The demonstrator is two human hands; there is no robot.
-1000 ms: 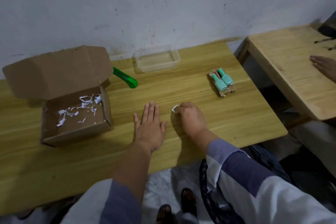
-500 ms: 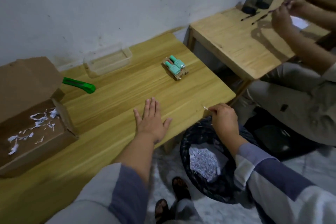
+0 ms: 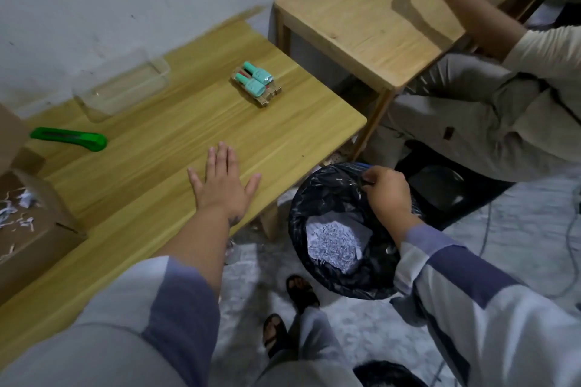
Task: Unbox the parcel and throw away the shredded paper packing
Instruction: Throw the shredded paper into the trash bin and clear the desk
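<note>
The open cardboard box (image 3: pixel 41 242) sits at the left edge of the wooden table (image 3: pixel 151 163), with scraps of shredded paper (image 3: pixel 19 210) still inside. My left hand (image 3: pixel 223 188) lies flat and open on the table near its front edge. My right hand (image 3: pixel 385 195) hovers over the black-lined bin (image 3: pixel 317 185) on the floor to the right of the table, its fingertips pinched together over the far rim; the small paper scrap they hold is hidden by the fingers. A heap of shredded paper (image 3: pixel 336 242) lies at the bottom of the bin.
A pack of teal bottles (image 3: pixel 256 86), a green box cutter (image 3: pixel 72 138) and a clear plastic tray (image 3: pixel 122 88) lie on the table. A second wooden table (image 3: pixel 361 25) stands at the right, where another person (image 3: pixel 478 110) sits. My sandalled feet (image 3: pixel 301 289) are beside the bin.
My right hand picked a small paper scrap off the table and carried it right and down, past the table edge to above the bin. My view swung right. The left hand stayed flat.
</note>
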